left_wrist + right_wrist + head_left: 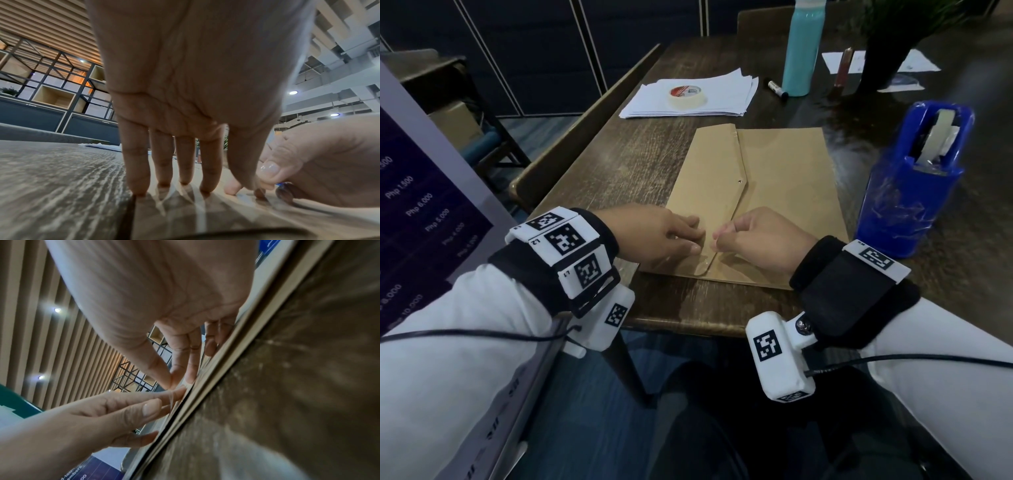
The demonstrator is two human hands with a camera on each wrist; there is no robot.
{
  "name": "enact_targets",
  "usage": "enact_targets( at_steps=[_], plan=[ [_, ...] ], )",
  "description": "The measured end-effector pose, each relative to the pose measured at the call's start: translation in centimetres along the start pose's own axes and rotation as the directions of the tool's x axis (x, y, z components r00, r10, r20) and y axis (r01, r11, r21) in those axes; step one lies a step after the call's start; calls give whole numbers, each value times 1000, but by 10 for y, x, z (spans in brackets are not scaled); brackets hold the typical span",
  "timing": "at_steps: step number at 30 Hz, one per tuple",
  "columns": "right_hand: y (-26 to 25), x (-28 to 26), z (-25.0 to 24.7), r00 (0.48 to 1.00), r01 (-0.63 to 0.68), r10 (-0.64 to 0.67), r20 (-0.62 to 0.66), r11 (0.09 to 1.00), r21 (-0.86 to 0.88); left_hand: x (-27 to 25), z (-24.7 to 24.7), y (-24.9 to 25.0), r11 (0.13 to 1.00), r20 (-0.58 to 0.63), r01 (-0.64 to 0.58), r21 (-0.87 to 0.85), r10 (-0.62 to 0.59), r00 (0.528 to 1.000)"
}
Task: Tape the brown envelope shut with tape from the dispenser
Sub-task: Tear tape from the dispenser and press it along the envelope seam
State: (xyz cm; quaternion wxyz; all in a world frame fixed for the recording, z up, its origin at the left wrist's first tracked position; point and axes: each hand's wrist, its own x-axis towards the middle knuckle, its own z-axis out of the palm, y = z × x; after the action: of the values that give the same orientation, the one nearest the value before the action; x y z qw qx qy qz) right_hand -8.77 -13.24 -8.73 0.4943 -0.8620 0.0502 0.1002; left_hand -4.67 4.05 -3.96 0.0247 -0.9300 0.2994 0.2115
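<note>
The brown envelope [784, 192] lies flat on the dark wooden table [619, 164], its flap folded over. My left hand [693, 240] lies with straight fingers pressed on the flap near its lower tip; the left wrist view shows those fingertips [164, 183] down on the paper. My right hand [719, 236] is beside it, fingers curled, thumb and forefinger pinched [176, 383] at the envelope's surface on what looks like a clear tape strip [703, 265], which glints at the flap's tip. The blue tape dispenser [914, 178] stands right of the envelope, untouched.
A roll of masking tape [686, 96] sits on a stack of white papers [722, 92] behind the envelope. Farther back are a marker [777, 89], a teal bottle [803, 48] and a plant in a dark vase [883, 58]. A bench [585, 137] runs along the table's left edge.
</note>
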Motion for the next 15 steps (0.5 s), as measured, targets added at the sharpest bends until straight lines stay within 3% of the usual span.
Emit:
enact_targets(
  at_steps=[15],
  plan=[
    [4, 2, 0, 999, 44, -45, -15, 997, -57, -1, 2, 7, 998, -21, 23, 61, -22, 1000]
  ],
)
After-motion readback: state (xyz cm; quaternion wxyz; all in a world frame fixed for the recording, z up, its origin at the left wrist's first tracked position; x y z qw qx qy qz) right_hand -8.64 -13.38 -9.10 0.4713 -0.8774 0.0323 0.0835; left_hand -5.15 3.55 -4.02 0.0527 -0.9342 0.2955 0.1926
